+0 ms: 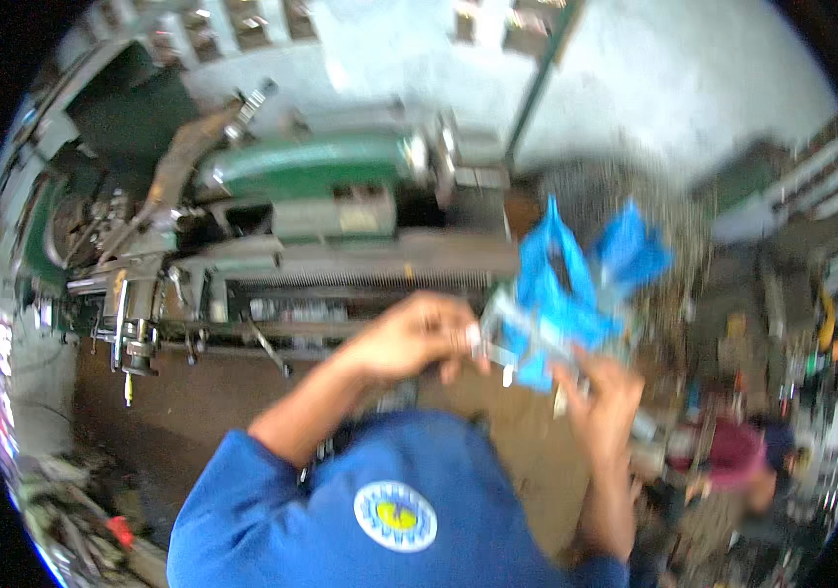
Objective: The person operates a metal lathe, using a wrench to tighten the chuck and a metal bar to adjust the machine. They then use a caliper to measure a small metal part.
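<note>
Motion blurs both my hands. My left hand (424, 338) is closed in a pinch, with a small pale piece (475, 340) at its fingertips. Opposite it, my right hand (603, 390) curls its fingers round the right end of a grey angular metal tool (525, 331). That tool spans the gap between the hands, its left end close to the pale piece; whether they touch I cannot tell. Just behind the tool is a blue plastic bag (564, 279), with a second blue bundle (631, 250) farther to the right.
A green lathe (316, 162) stretches along the wall ahead, its levers (270, 348) sticking out toward me at the left. At the right, a person in a maroon top (727, 451) is low down among cluttered items. Loose items with a red piece (120, 530) lie at lower left.
</note>
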### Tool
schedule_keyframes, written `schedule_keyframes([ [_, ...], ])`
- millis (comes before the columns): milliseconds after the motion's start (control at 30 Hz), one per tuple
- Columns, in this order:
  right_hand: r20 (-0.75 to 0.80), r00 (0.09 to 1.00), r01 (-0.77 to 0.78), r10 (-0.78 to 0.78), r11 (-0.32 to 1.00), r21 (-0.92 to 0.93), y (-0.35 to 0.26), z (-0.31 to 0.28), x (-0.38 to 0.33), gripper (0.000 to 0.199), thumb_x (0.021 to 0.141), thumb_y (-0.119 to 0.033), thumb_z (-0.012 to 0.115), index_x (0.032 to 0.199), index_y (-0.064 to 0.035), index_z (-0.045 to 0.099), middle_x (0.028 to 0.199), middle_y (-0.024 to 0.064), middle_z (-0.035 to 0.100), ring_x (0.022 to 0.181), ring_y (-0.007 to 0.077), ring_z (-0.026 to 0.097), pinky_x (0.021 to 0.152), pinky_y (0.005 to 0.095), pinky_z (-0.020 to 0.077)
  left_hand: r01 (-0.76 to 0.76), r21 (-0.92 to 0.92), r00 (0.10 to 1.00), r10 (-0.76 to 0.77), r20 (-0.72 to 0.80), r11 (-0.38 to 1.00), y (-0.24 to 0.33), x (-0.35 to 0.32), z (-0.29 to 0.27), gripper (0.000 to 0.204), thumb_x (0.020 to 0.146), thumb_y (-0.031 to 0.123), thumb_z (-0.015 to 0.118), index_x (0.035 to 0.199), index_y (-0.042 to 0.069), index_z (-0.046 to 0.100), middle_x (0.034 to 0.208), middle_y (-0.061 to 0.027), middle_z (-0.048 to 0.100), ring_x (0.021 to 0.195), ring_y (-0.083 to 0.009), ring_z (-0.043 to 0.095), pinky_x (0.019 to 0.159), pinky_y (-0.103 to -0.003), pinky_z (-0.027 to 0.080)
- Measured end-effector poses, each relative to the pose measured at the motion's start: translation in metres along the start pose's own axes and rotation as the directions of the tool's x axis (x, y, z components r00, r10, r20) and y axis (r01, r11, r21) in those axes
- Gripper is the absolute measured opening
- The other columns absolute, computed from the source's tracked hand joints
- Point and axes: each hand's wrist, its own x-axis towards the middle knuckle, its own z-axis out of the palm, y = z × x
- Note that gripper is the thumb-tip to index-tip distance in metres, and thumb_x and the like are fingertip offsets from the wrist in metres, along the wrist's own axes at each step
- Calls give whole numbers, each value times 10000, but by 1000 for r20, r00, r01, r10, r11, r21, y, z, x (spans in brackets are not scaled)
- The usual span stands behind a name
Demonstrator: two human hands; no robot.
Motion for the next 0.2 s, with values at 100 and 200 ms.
schedule_keyframes([
  [100, 46, 996, -85, 81, 991, 107, 8, -11, 6, 357, 783, -198, 871, 1094, -50, 777, 782, 158, 699, 649, 239, 637, 645, 362, 515, -35, -88, 998, 29, -62, 995, 6, 2, -3, 255, 1041, 224, 588, 1002, -12, 677, 942, -154, 758, 627, -118, 607, 600, -272, 505],
  [200, -9, 999, -35, 36, 996, 81, -11, -26, 25, 359, 862, -299, 806, 1163, -107, 761, 840, 155, 721, 661, 279, 692, 623, 416, 549, -7, -119, 1000, 5, -24, 993, 28, 10, -3, 271, 1032, 232, 608, 1043, -30, 677, 954, -181, 756, 631, -122, 612, 597, -276, 511],
])
